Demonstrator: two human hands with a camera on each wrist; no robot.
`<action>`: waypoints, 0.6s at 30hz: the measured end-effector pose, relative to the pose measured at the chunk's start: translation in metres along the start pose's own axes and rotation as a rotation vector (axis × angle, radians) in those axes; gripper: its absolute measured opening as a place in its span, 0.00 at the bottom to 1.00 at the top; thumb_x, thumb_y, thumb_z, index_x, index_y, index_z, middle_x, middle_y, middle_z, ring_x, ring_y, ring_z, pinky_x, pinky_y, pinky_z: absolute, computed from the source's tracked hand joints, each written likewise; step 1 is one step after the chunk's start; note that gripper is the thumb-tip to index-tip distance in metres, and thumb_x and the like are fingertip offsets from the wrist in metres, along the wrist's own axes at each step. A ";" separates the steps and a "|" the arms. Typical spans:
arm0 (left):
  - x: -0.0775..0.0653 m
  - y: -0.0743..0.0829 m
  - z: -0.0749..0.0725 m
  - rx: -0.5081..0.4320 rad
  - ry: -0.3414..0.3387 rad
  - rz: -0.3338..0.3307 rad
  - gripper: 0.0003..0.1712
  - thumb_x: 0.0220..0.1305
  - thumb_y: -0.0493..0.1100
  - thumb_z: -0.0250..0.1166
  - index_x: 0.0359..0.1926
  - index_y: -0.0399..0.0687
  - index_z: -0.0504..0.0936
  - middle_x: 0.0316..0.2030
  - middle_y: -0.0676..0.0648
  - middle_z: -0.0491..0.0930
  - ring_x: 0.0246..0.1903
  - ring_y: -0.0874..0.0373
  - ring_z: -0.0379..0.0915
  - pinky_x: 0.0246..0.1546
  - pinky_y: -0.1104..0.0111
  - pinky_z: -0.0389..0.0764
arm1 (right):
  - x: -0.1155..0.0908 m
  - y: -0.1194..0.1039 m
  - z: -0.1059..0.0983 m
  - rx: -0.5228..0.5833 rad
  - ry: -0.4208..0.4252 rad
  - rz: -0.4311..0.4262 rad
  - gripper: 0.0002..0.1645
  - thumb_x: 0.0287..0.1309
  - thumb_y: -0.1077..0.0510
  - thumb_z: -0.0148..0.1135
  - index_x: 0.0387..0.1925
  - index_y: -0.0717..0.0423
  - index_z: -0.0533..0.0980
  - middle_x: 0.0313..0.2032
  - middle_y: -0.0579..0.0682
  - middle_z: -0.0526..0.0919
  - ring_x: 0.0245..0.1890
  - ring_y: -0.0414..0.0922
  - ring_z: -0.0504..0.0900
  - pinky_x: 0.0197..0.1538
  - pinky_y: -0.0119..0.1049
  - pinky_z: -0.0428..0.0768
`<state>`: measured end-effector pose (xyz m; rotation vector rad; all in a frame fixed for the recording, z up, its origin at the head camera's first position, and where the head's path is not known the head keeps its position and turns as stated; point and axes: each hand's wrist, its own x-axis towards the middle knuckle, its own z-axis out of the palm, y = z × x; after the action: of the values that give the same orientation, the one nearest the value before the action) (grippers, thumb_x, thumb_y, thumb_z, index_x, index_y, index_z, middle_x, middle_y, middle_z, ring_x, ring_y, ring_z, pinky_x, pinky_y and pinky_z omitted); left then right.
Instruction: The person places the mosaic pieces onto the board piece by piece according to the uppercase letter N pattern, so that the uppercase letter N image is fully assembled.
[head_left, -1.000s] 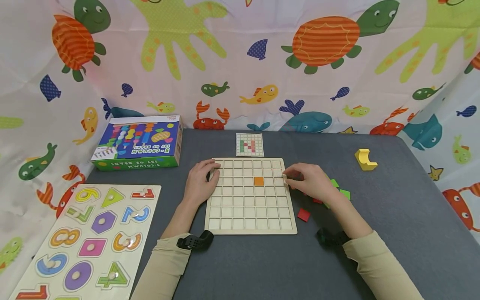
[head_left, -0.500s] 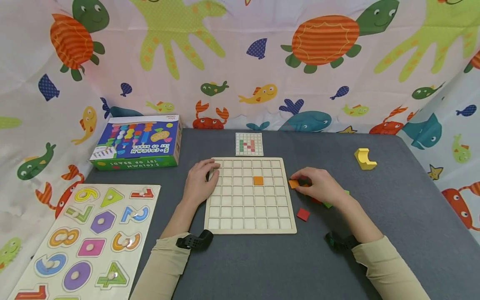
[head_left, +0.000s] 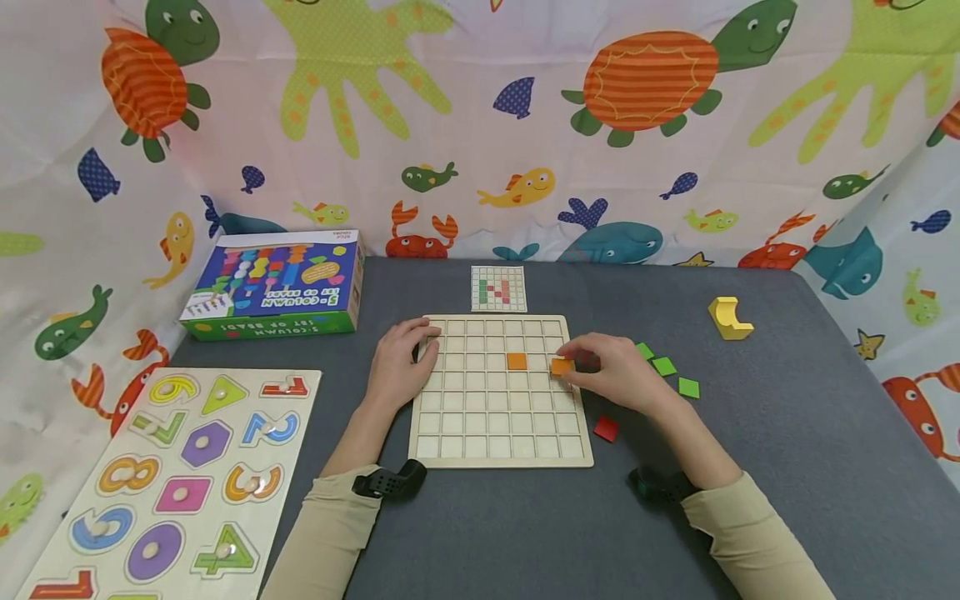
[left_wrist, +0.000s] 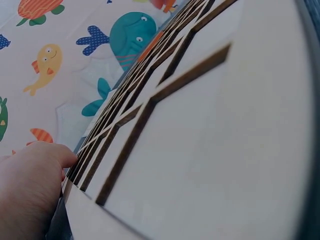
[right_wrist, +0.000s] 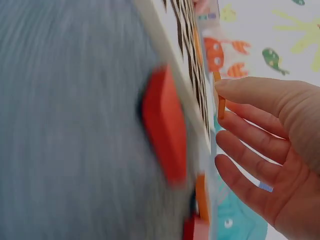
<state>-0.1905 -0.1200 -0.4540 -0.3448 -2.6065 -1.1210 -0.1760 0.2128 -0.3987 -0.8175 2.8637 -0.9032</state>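
A pale wooden grid board lies in the middle of the table in the head view. One orange square tile sits in one of its upper cells. My left hand rests on the board's left edge, thumb on the rim. Over the board's right side, my right hand pinches a second orange tile between thumb and fingertips. The right wrist view shows that held tile edge-on, with the other fingers loosely bent below it. A red tile lies beside the board's right edge.
Several green tiles lie to the right, partly behind the right hand. A pattern card lies beyond the board. A blue and green box and a number puzzle board stand left. A yellow block is far right.
My right hand drew back from the board's right edge, took up an orange tile, and carried it left over the board. My left hand stays on the left edge.
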 end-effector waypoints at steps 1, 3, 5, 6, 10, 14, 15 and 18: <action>0.000 0.000 0.000 0.000 0.000 0.000 0.14 0.68 0.42 0.60 0.50 0.45 0.85 0.57 0.42 0.77 0.60 0.44 0.69 0.66 0.48 0.59 | 0.002 -0.004 0.003 0.014 -0.007 -0.005 0.19 0.54 0.56 0.72 0.48 0.55 0.82 0.40 0.48 0.84 0.37 0.46 0.79 0.39 0.43 0.80; 0.000 -0.001 0.000 -0.001 0.000 0.003 0.14 0.68 0.42 0.60 0.51 0.44 0.85 0.57 0.42 0.77 0.60 0.44 0.69 0.67 0.48 0.59 | 0.006 -0.011 0.008 0.045 -0.022 -0.014 0.19 0.54 0.57 0.72 0.48 0.55 0.82 0.40 0.47 0.84 0.36 0.45 0.79 0.39 0.42 0.80; 0.000 -0.001 0.000 0.001 -0.001 0.002 0.14 0.69 0.42 0.60 0.51 0.45 0.85 0.57 0.42 0.77 0.60 0.44 0.68 0.67 0.48 0.59 | 0.010 -0.018 0.013 0.065 -0.032 -0.023 0.19 0.54 0.57 0.72 0.48 0.55 0.82 0.40 0.46 0.84 0.36 0.44 0.80 0.40 0.40 0.80; 0.000 -0.001 0.000 0.002 -0.003 0.001 0.14 0.69 0.42 0.60 0.51 0.45 0.85 0.58 0.42 0.77 0.60 0.44 0.68 0.67 0.48 0.58 | 0.011 -0.021 0.015 0.070 -0.038 -0.027 0.18 0.54 0.57 0.72 0.48 0.55 0.82 0.40 0.46 0.84 0.37 0.44 0.80 0.40 0.40 0.81; 0.000 -0.001 0.001 0.003 -0.004 -0.003 0.14 0.69 0.42 0.59 0.51 0.45 0.85 0.58 0.42 0.77 0.61 0.44 0.68 0.68 0.49 0.57 | 0.017 -0.030 0.025 0.068 -0.064 -0.031 0.18 0.53 0.58 0.73 0.47 0.54 0.83 0.38 0.45 0.83 0.37 0.44 0.79 0.40 0.38 0.80; 0.000 -0.001 0.001 0.004 -0.005 0.001 0.14 0.69 0.42 0.59 0.51 0.45 0.85 0.58 0.42 0.76 0.61 0.44 0.68 0.69 0.50 0.57 | 0.021 -0.035 0.031 0.050 -0.075 -0.046 0.18 0.52 0.58 0.73 0.47 0.54 0.82 0.37 0.46 0.82 0.36 0.43 0.77 0.38 0.36 0.78; 0.000 -0.001 0.001 0.004 -0.006 0.003 0.14 0.69 0.42 0.59 0.51 0.45 0.85 0.58 0.42 0.77 0.61 0.44 0.68 0.68 0.50 0.57 | 0.022 -0.035 0.032 0.049 -0.074 -0.054 0.18 0.52 0.58 0.73 0.47 0.54 0.82 0.37 0.46 0.82 0.35 0.43 0.76 0.38 0.36 0.78; 0.000 -0.002 0.001 0.003 -0.007 0.005 0.14 0.69 0.42 0.59 0.51 0.45 0.85 0.58 0.43 0.76 0.61 0.45 0.68 0.68 0.49 0.57 | 0.023 -0.036 0.033 0.051 -0.066 -0.079 0.19 0.51 0.59 0.73 0.46 0.56 0.82 0.37 0.47 0.82 0.35 0.43 0.77 0.38 0.35 0.77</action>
<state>-0.1912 -0.1205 -0.4556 -0.3554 -2.6114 -1.1159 -0.1730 0.1592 -0.4044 -0.9432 2.7578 -0.9341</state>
